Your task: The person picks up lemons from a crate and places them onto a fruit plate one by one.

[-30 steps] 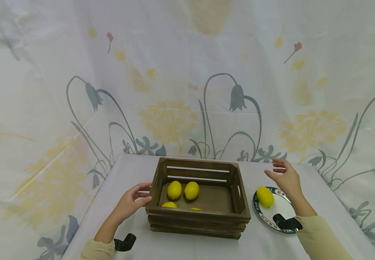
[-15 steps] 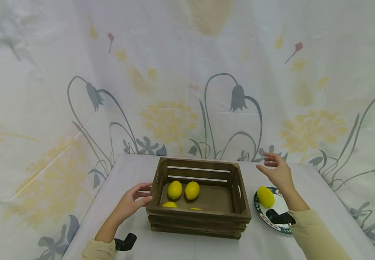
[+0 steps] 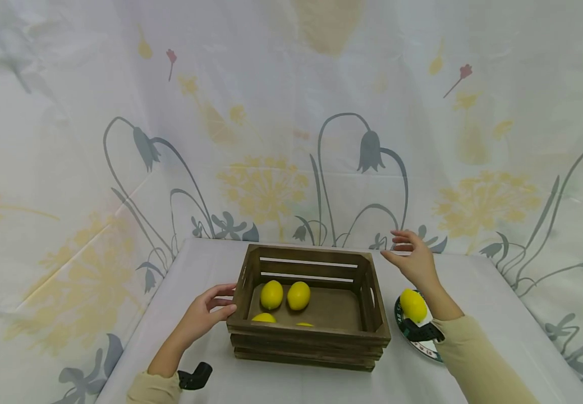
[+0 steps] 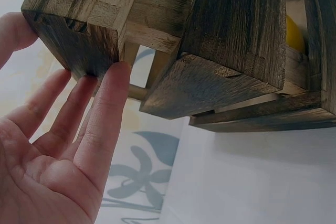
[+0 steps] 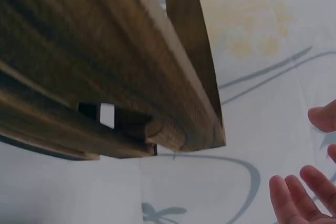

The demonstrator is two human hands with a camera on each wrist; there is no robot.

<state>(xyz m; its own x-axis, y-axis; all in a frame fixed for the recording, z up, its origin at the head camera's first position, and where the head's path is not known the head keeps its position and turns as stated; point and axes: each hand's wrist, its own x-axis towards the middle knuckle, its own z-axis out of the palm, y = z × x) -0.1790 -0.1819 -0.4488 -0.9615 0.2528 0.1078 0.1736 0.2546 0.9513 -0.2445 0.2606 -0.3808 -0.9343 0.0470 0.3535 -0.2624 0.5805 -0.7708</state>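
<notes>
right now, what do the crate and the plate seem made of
Crate: wood, apparently stained dark brown and fairly matte; grain shows in the left wrist view. Plate: possibly glazed ceramic, judging by its white middle and patterned rim, though melamine could look similar.

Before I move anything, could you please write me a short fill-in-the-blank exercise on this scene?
1. In the head view, ____ lemons show inside the crate.
2. The lemon on the plate is coloured ____.
3. The left hand touches the crate, while the right hand holds ____.

Missing words: four; yellow; nothing.
</notes>
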